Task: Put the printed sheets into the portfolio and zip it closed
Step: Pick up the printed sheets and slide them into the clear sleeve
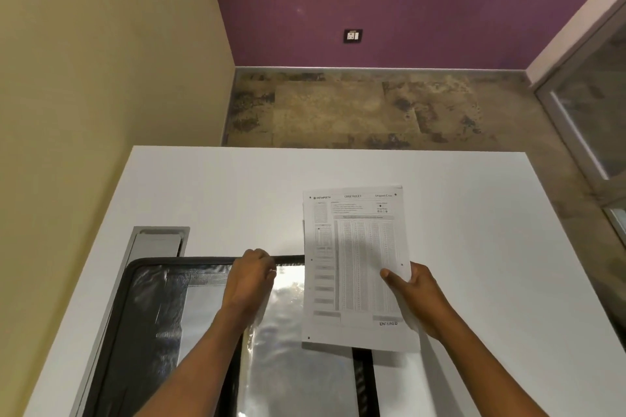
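- The portfolio (152, 315) lies open on the table (474, 247).
- Your left hand (252, 272) curls over its far edge.
- Your right hand (418, 291) pinches the sheets (355, 247), thumb on top.

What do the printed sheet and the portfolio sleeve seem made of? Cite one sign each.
Printed sheet: thin matte paper, likely; white, printed, no glare. Portfolio sleeve: clear glossy plastic, probably; it glares and wrinkles.

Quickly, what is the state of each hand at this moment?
Left hand: grips the top edge of the portfolio.
Right hand: holds the printed sheets.
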Demonstrator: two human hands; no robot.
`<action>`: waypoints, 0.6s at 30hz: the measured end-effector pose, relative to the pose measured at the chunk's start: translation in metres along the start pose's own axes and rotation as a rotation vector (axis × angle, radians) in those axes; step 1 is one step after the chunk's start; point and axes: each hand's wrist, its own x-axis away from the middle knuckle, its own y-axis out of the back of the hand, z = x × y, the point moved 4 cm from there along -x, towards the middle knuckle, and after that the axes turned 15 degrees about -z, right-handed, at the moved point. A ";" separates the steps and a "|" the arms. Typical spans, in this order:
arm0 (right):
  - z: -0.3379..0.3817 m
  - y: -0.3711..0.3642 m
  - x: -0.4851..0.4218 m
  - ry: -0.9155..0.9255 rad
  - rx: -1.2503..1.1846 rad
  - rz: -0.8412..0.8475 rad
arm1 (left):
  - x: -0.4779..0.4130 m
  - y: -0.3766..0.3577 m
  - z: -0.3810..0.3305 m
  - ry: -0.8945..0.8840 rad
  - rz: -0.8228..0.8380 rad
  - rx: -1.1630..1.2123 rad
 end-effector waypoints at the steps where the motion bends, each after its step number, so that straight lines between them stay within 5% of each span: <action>1: 0.001 0.001 0.000 0.000 0.001 -0.005 | -0.001 0.001 0.000 -0.005 -0.001 0.006; 10: 0.010 0.009 -0.005 0.055 0.011 -0.076 | 0.005 -0.001 -0.003 0.007 0.178 -0.001; 18: 0.052 -0.001 -0.016 0.179 0.005 -0.124 | 0.032 -0.008 -0.009 -0.013 0.060 0.105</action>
